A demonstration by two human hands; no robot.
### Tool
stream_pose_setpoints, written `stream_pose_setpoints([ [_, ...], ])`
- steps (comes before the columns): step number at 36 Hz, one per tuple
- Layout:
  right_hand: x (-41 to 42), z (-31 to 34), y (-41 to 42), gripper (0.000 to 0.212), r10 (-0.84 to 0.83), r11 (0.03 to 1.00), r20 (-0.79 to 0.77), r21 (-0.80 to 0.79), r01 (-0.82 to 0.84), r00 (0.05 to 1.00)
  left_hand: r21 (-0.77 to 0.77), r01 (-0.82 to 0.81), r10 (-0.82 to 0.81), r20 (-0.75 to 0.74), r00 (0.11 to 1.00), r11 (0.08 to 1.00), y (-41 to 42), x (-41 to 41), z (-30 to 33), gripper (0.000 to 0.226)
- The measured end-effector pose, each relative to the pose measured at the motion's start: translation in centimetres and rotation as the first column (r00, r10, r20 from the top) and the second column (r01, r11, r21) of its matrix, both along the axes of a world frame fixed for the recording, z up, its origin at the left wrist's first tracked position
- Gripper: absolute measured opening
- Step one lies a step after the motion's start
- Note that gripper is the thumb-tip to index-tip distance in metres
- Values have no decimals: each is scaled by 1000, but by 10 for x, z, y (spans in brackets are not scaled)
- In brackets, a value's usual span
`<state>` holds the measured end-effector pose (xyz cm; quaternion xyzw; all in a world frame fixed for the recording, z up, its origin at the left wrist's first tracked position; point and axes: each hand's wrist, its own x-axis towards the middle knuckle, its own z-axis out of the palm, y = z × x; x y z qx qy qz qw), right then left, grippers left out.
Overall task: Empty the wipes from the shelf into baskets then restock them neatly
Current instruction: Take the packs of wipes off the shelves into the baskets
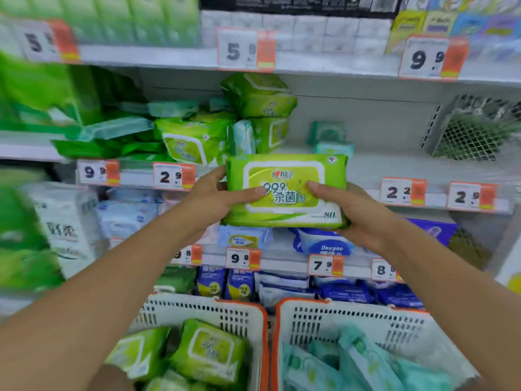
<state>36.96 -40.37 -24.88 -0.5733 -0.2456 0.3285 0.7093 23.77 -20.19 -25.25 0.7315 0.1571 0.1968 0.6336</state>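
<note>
I hold a green pack of wipes point(284, 170) flat in front of the middle shelf point(394, 162). My left hand point(217, 198) grips its left end, thumb on the front label. My right hand point(346, 210) grips its right end the same way. Behind it on the shelf lies a loose heap of green wipe packs point(194, 136), with two more green packs point(262, 94) stacked on top. A few small teal packs point(329, 139) sit on the shelf to the right. Below stand a left basket point(253, 314) with green packs and a right basket point(375, 320) with teal packs.
Price tags point(173, 176) line the shelf edges. Tissue packs point(64, 224) fill the left shelves, blue packs point(324, 244) the lower ones. A grey mesh rack point(473, 131) stands at the right end of the middle shelf, whose right half is mostly bare.
</note>
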Motion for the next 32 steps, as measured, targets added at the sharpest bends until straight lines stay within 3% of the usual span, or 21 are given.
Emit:
stream_pose_setpoints([
  [4, -17, -7, 14, 53, 65, 998, 34, -26, -65, 997, 7, -23, 23, 5, 1000, 1000, 9, -30, -4, 49],
  [7, -28, -21, 24, 53, 92, 993, 54, -82, -88, 994, 36, -17, 18, -44, 999, 999, 19, -48, -12, 73],
  [10, -41, -46, 32, 59, 99, 985, 66, -147, -89, 993, 74, -16, 25, -119, 993, 997, 25, -65, -25, 70],
  [13, -56, -80, 43, 67, 81, 981, 20, -176, -77, 996, 61, -34, 46, -218, 975, 998, 31, -82, -49, 97],
  [20, -90, -163, 60, 80, 235, 893, -134, -361, -268, 963, -41, -81, 55, -436, 898, 996, 39, -131, -133, 80],
  [23, -105, -188, 69, 60, 249, 873, -198, -377, -309, 948, -107, -102, 31, -527, 849, 989, 42, -145, -156, 83],
  [24, -108, -194, 71, 57, 245, 868, -222, -385, -315, 944, -116, -103, 23, -548, 836, 988, 44, -147, -158, 74],
  [25, -111, -198, 73, 60, 243, 861, -238, -393, -322, 940, -115, -107, 24, -564, 825, 988, 46, -148, -161, 65],
  [28, -112, -213, 76, 95, 225, 847, -265, -423, -323, 938, -58, -127, 66, -606, 793, 990, 54, -146, -165, 79],
  [29, -111, -216, 77, 96, 212, 846, -282, -426, -320, 936, -38, -119, 71, -613, 787, 992, 56, -145, -166, 75],
  [32, -111, -224, 81, 68, 198, 835, -314, -443, -327, 929, -28, -150, 97, -645, 758, 988, 61, -142, -173, 69],
])
